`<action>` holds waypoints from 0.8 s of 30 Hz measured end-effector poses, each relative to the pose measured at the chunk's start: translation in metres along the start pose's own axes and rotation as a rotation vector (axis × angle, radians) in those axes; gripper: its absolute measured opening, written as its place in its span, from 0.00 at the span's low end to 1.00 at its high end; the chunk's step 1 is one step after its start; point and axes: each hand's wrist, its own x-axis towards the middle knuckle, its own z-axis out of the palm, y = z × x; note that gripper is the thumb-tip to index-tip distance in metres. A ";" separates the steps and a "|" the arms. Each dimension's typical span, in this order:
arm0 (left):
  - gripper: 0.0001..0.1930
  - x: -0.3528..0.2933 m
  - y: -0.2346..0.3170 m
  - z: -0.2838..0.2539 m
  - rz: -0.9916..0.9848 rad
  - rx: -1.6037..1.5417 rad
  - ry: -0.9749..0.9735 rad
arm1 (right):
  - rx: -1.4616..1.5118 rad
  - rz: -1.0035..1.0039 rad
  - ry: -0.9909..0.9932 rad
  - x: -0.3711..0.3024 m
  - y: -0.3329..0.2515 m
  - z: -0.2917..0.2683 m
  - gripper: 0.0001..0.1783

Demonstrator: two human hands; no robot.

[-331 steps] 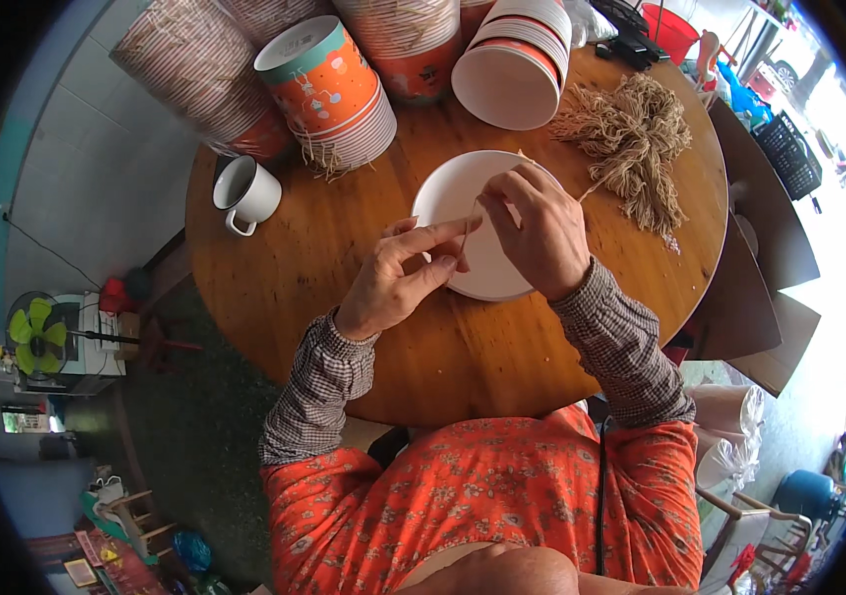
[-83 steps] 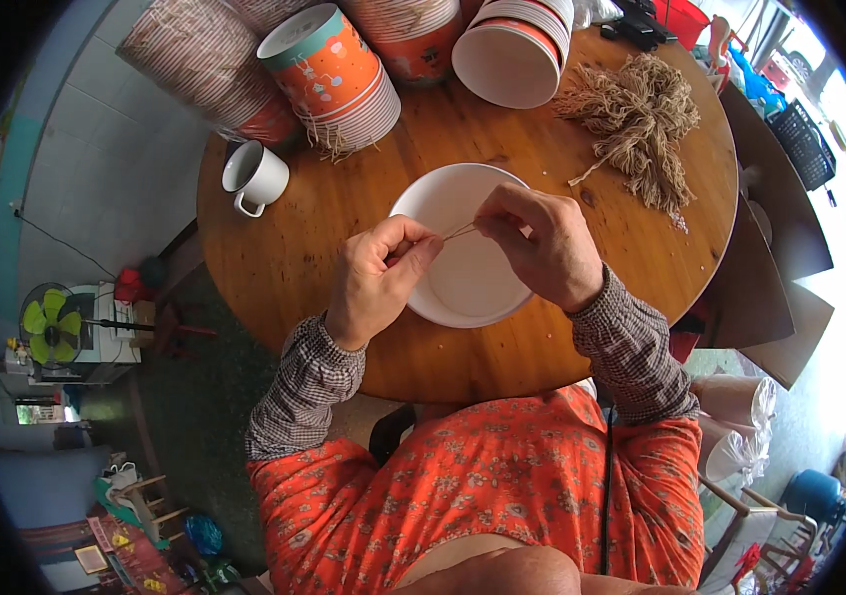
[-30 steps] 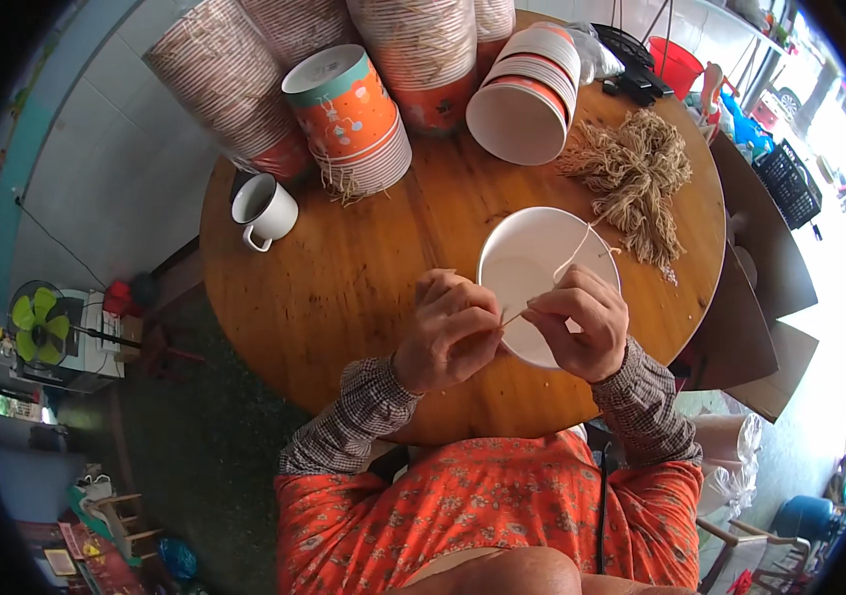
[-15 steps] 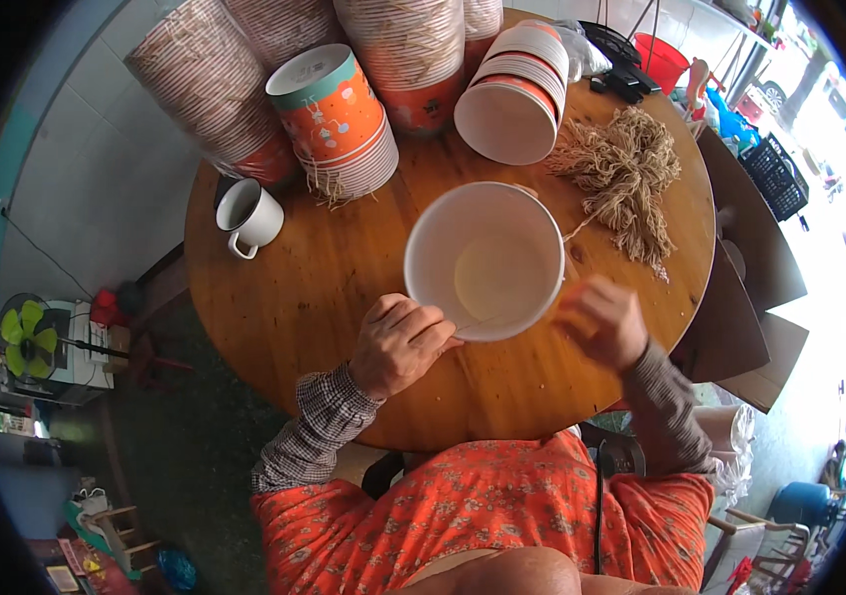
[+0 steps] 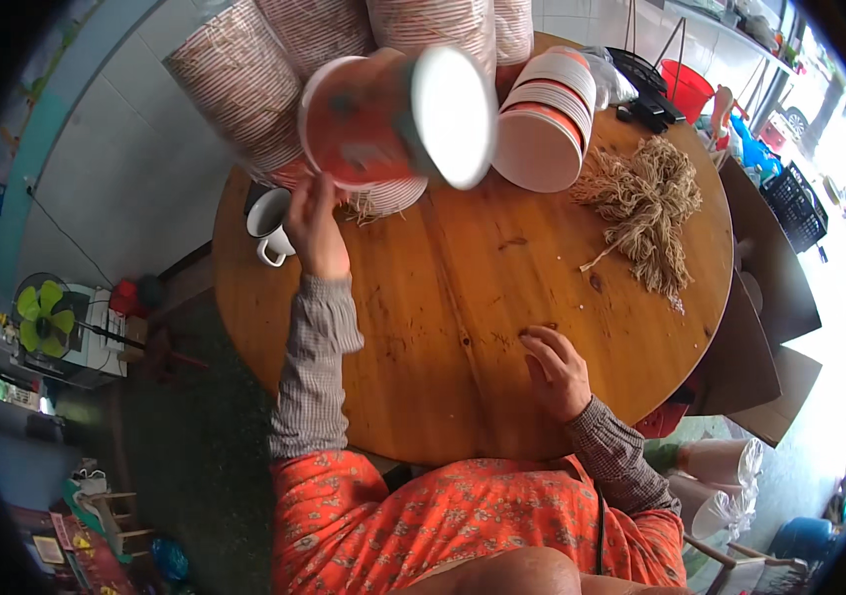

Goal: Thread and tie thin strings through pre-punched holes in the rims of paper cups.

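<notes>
Currently, the left hand (image 5: 319, 233) is raised on the far left side of the round wooden table (image 5: 443, 337), with its fingers closed on the rim of an orange bucket (image 5: 368, 124). The bucket is tipped on its side: rim toward the left, teal band and white base toward the right. It lies directly beyond the left hand and well apart from the right hand. Blur hides the exact finger placement. A nested bucket stack (image 5: 398, 198) shows just below the held bucket; contact between the two cannot be determined.

The right hand (image 5: 559, 377) is positioned over the near part of the table, fingers loosely curled and partly spread, with nothing visible in its grasp. Whether it touches the tabletop cannot be determined.

A white mug (image 5: 266, 218) is located just beside the left hand. A tan string bundle (image 5: 653, 213) lies on the table, beyond and right of the right hand.
</notes>
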 end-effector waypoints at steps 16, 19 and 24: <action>0.04 0.050 -0.131 -0.042 -0.620 -0.253 0.131 | 0.176 0.234 0.005 0.000 0.007 0.005 0.13; 0.16 0.032 -0.123 -0.045 -0.288 0.100 0.140 | 0.201 0.243 -0.010 0.000 0.004 0.003 0.13; 0.31 0.066 -0.068 -0.010 0.664 0.844 0.013 | 0.190 0.246 0.000 -0.001 0.009 0.005 0.13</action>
